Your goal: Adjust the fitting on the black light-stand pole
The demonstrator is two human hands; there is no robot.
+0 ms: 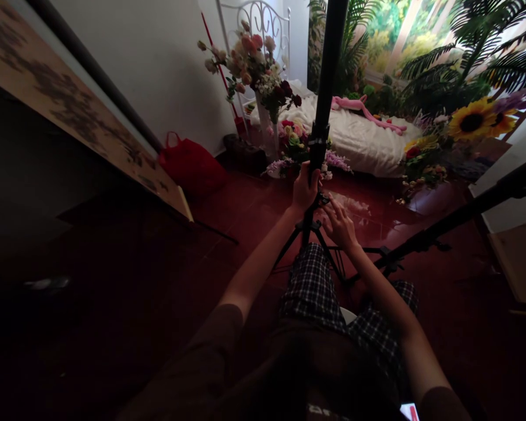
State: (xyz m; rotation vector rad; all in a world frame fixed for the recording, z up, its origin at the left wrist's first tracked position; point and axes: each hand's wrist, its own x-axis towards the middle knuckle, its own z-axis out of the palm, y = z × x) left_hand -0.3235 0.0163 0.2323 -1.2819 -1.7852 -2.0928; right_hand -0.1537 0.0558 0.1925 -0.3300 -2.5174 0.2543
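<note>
I have the left hand [305, 190] wrapped around the pole of a black stand [328, 64], just above the middle of the frame, with its forearm reaching up from the lower left. The right hand [339, 223] comes in from the lower right, palm down, fingers stretched to a small knob [323, 200] on the pole; I can't tell whether they are clamped on it. The stand rises near-upright to the top edge, its legs spread just ahead of the knees.

For room, I see red floor [245, 216] left of the legs, as far as a red bag [190, 166] and the lower end of a long painted panel [83, 99]. A second black pole [460, 210] slants across the right, hemming in that side; the bed [355, 143] and flowers [260, 64] bound the far side. Pale letters on the shirt [201, 351], cut by the bottom edge, I can't fully read.
</note>
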